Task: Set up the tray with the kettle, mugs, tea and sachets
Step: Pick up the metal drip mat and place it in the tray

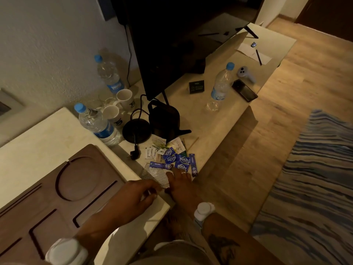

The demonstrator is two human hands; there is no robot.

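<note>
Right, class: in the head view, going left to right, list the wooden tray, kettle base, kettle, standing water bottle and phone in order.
wooden tray → kettle base → kettle → standing water bottle → phone

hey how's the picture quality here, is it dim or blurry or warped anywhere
Head view: dim, warm light; the black kettle and TV sink into near-black with little detail; wide-angle bending curves the wooden tray and shelf edges; the striped rug smears at the right edge; sachets stay fairly readable.
</note>
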